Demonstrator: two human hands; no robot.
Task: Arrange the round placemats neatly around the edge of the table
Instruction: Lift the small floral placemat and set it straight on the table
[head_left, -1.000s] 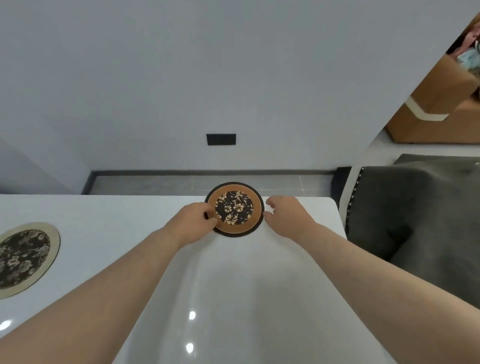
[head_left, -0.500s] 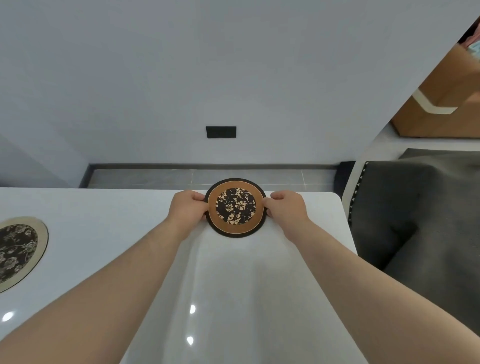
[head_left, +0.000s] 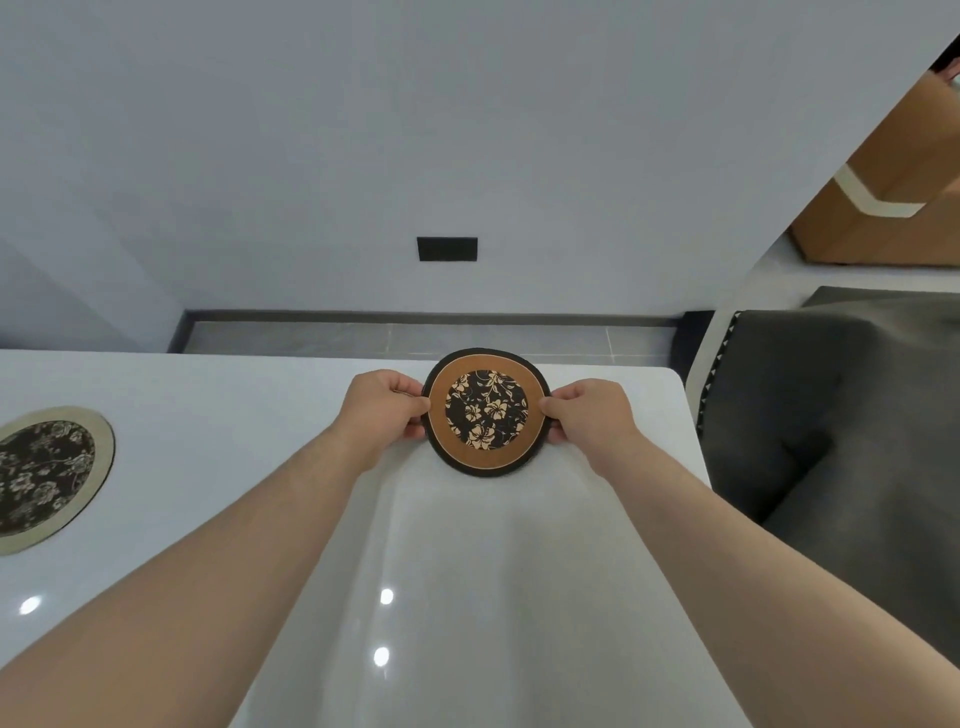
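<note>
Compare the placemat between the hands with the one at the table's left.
The orange-ringed placemat has a black outer rim; the beige-ringed placemat has none. The orange-ringed one is pinched at both sides by the left hand and right hand; the beige-ringed one lies untouched. Both are round with dark floral centres.

White tbl (head_left: 234, 415): beige mat (head_left: 47, 475) left, prob. flat.

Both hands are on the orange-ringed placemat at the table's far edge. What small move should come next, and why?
Probably draw the orange-ringed placemat slightly back toward the person and lay it flat. The left hand and right hand pinch its sides, and its far rim seems to pass the table edge.
</note>
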